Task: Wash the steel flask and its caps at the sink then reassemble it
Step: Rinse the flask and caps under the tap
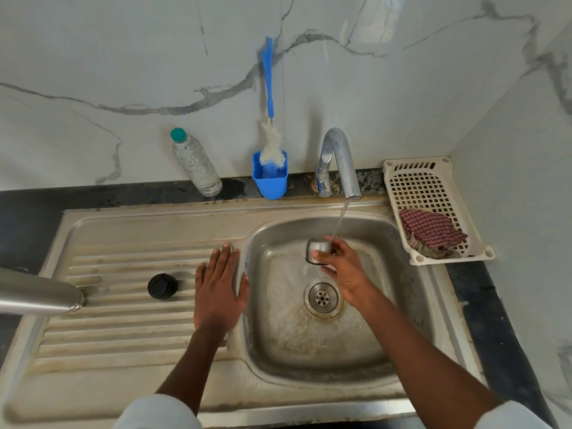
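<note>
Nearest the person, both forearms reach over the front rim of the sink (297, 410), the white sleeves just showing at six o'clock. The left hand (219, 292) lies flat with its fingers straight and spread on the ribbed draining board (123, 323), right at the edge of the basin; it holds nothing and seems to be there to steady the body while the other hand works. At nine o'clock from it sits the black cap (162, 286), set down on the ridges, probably so that it drains and stays within reach for its own wash. Farther out at nine o'clock the steel flask (40, 294) lies on its side with its open neck pointing toward the cap, parked clear of the basin until its turn comes. In the basin, the drain (322, 297) sits at five o'clock from the left hand, with water spreading around it. Just past it the right hand (343, 267) pinches the steel cup-shaped cap (318, 247) between thumb and curled fingers, holding it directly under the stream, evidently to rinse it. The tap (339, 162) stands at twelve o'clock from that hand and is running. To its three o'clock a white basket (433, 181) holds a checked cloth (431, 230), likely for drying. Against the wall at eleven o'clock stand a blue holder (270, 184) with a bottle brush (269, 88), handy for the flask, and a clear water bottle (195, 164).
</note>
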### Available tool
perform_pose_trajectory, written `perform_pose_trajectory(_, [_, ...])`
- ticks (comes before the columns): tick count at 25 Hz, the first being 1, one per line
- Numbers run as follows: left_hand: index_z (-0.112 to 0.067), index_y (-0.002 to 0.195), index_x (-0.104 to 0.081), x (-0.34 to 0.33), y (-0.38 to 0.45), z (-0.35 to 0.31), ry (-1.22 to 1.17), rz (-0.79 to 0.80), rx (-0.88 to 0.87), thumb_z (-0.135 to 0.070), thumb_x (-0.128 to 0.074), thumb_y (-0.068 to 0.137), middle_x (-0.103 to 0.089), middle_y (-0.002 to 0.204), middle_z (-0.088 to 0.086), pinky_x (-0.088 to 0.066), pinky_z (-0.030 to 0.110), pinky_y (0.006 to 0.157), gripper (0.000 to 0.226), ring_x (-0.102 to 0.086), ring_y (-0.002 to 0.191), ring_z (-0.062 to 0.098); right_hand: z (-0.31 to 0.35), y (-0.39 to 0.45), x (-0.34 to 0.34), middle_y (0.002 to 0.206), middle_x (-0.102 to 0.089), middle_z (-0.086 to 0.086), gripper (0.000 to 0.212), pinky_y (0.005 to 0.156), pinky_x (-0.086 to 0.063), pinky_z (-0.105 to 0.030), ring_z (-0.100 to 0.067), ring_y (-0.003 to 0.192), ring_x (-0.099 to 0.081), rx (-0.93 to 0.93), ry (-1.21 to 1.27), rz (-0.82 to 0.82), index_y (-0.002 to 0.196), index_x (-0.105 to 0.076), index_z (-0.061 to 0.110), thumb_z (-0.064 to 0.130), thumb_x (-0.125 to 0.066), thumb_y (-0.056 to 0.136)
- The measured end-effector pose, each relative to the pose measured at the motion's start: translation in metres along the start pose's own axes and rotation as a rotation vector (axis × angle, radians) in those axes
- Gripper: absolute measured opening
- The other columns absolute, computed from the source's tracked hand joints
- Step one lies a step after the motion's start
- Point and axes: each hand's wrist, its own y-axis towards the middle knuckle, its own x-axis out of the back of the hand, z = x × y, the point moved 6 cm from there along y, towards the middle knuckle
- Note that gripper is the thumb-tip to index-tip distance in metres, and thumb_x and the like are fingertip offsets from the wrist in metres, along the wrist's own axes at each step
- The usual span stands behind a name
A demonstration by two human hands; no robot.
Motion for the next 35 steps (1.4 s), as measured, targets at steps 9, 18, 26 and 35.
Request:
perform_pose_trajectory(9, [-0.025,0.167,-0.024,0.002,-0.001,-0.001,-0.004,-0.005,0.002,-0.053,-0.034,0.103,-0.013,0.175,-0.004,-0.012,0.049,0.132,0.070,-0.005,0.163,0.016,0.020,-0.012,-0.024,0.119,-0.069,-0.016,0.047,0.068,-0.048,-0.031,-0.022,0.091,-0.066,-0.140,0.625,0.162,0.122,-0.063,0.012,0.048,-0.070,0.093])
perform_pose_trajectory(18, [-0.026,0.167,-0.022,-0.001,0.000,-0.001,0.011,0.006,-0.002,-0.054,-0.033,0.103,-0.012,0.176,-0.004,-0.012,0.049,0.132,0.071,-0.005,0.163,0.016,0.059,-0.023,0.004,0.126,-0.067,-0.001,0.070,0.091,-0.058,-0.026,-0.016,0.112,-0.065,0.458,-0.246,-0.036,0.130,-0.060,0.021,-0.016,-0.078,0.073])
perform_pose_trajectory(26, [-0.026,0.167,-0.023,0.001,0.000,-0.001,-0.008,-0.001,-0.007,-0.055,-0.033,0.103,-0.013,0.175,-0.004,-0.011,0.047,0.132,0.071,-0.006,0.163,0.016,0.046,-0.021,-0.001,0.144,-0.056,-0.027,0.041,0.080,-0.059,-0.033,-0.035,0.115,-0.064,0.035,0.788,0.208,0.137,-0.060,0.004,0.023,-0.064,0.101])
perform_pose_trajectory(35, [-0.027,0.167,-0.021,0.000,0.001,-0.002,0.007,0.011,-0.007,-0.055,-0.031,0.102,-0.012,0.176,-0.005,-0.012,0.048,0.132,0.072,-0.005,0.163,0.016,0.024,-0.023,-0.018,0.120,-0.068,-0.031,0.055,0.082,-0.064,-0.039,-0.041,0.103,-0.070,-0.225,0.954,0.120,0.139,-0.057,0.001,0.038,-0.066,0.099])
